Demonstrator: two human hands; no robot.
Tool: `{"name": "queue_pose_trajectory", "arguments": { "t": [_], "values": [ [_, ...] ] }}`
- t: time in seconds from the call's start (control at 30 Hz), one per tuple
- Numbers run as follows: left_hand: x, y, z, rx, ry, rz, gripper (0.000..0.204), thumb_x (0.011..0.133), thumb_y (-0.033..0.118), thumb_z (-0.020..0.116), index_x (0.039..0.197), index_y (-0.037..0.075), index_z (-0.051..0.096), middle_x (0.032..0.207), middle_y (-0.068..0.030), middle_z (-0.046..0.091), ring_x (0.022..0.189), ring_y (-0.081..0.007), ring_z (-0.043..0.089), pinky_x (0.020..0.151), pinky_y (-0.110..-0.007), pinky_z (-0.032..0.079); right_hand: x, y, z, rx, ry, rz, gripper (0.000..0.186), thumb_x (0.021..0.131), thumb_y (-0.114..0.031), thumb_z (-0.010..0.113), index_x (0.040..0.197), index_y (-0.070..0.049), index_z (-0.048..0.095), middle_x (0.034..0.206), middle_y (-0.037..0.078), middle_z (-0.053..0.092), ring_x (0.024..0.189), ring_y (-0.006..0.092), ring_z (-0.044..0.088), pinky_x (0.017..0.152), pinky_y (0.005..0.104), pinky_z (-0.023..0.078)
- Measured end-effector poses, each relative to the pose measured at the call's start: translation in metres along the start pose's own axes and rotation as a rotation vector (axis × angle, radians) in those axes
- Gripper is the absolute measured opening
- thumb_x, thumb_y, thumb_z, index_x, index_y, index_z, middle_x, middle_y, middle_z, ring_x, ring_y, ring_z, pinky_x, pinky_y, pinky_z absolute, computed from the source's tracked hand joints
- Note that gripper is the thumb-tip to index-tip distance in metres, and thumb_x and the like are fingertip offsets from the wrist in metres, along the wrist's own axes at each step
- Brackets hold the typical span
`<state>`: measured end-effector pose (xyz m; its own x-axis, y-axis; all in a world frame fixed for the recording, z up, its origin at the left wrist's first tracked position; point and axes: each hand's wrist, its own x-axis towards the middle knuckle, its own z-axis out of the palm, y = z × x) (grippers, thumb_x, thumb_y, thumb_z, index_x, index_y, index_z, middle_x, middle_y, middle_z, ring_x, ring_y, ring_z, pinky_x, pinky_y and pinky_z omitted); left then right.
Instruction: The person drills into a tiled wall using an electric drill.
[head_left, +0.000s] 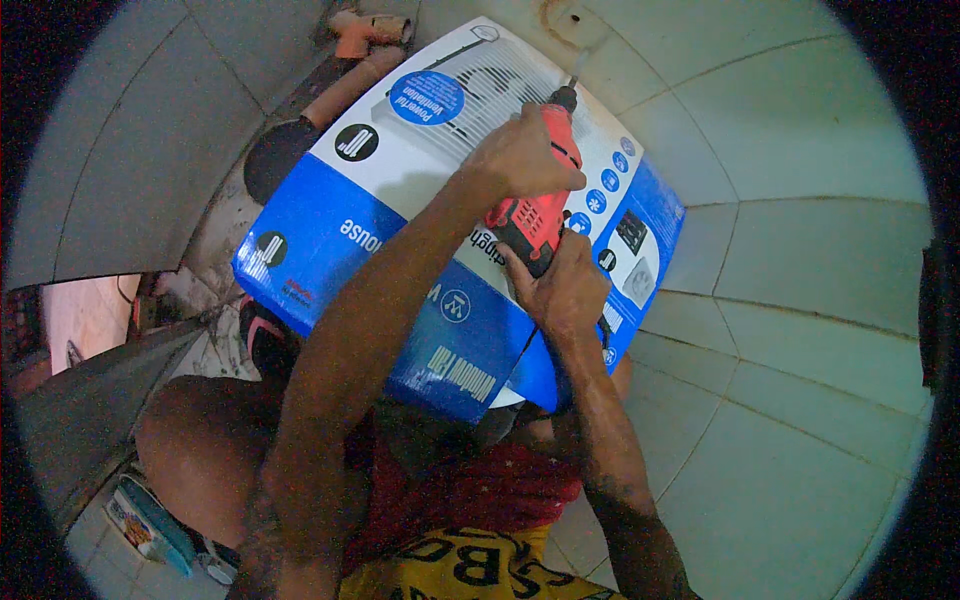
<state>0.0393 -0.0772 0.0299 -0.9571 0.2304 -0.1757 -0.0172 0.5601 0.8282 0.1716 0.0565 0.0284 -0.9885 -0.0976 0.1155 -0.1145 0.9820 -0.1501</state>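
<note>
A red and black power drill (525,225) with a long bit in its chuck lies along the top of a blue and white cardboard box (330,200), which has a grille pictured on it and rests over my lap. The bit points away from me, past the box's far edge. My left hand (515,155) is closed round the front of the drill's body, just behind the chuck. My right hand (565,285) grips the drill's rear, near the box's open front flap, with the thumb along its side.
Tiled walls (800,320) surround me at both sides. Orange pipe fittings (355,35) and a pipe stand beyond the box's left edge, beside a dark round object (270,160). A teal and white packet (150,520) lies at the lower left, near a gap in the left wall.
</note>
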Motion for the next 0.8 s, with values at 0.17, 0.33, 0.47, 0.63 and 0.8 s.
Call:
{"name": "queue_pose_trajectory", "arguments": {
  "t": [0.17, 0.33, 0.47, 0.63, 0.8],
  "values": [
    [0.0, 0.001, 0.0, 0.048, 0.023, 0.033, 0.11, 0.064, 0.052, 0.083, 0.13, -0.022, 0.034, 0.117, -0.0359, 0.06, 0.11, -0.0443, 0.065, 0.094, -0.043, 0.054, -0.001, -0.003, -0.005, -0.006, -0.024, 0.027, 0.074, 0.077, -0.063, 0.077, 0.103, 0.003, 0.057, 0.088, 0.021, 0.064, 0.072, 0.0409, 0.067, 0.059, 0.0484, 0.053],
    [0.001, 0.001, 0.003, 0.063, 0.023, -0.01, 0.107, 0.066, 0.046, 0.08, 0.134, -0.021, 0.033, 0.122, -0.0344, 0.059, 0.115, -0.0423, 0.062, 0.099, -0.041, 0.052, 0.002, 0.005, 0.001, -0.03, 0.008, -0.028, 0.078, 0.074, -0.071, 0.073, 0.104, 0.0, 0.06, 0.09, 0.019, 0.063, 0.065, 0.037, 0.067, 0.054, 0.0453, 0.054],
    [0.007, -0.002, 0.005, 0.096, 0.016, 0.002, 0.106, 0.066, 0.046, 0.079, 0.133, -0.021, 0.033, 0.12, -0.0344, 0.06, 0.113, -0.0422, 0.063, 0.098, -0.041, 0.052, 0.003, 0.005, -0.001, 0.028, -0.055, -0.017, 0.072, 0.078, -0.063, 0.076, 0.104, 0.002, 0.057, 0.091, 0.021, 0.065, 0.072, 0.0406, 0.068, 0.059, 0.0484, 0.054],
    [0.003, 0.005, 0.0, 0.051, 0.012, -0.019, 0.106, 0.064, 0.047, 0.08, 0.131, -0.021, 0.034, 0.118, -0.0343, 0.061, 0.112, -0.0419, 0.063, 0.097, -0.04, 0.053, 0.004, 0.006, -0.002, 0.036, -0.074, -0.009, 0.073, 0.077, -0.062, 0.077, 0.106, 0.002, 0.057, 0.093, 0.022, 0.066, 0.073, 0.0415, 0.068, 0.06, 0.0497, 0.054],
    [0.005, 0.004, 0.0, 0.039, -0.008, -0.036, 0.109, 0.063, 0.047, 0.081, 0.133, -0.021, 0.033, 0.119, -0.0337, 0.061, 0.112, -0.0418, 0.064, 0.097, -0.04, 0.053, 0.005, 0.004, -0.006, 0.009, -0.113, 0.016, 0.073, 0.078, -0.062, 0.077, 0.107, 0.002, 0.056, 0.095, 0.023, 0.065, 0.074, 0.0429, 0.068, 0.062, 0.0502, 0.055]
  ]
}}
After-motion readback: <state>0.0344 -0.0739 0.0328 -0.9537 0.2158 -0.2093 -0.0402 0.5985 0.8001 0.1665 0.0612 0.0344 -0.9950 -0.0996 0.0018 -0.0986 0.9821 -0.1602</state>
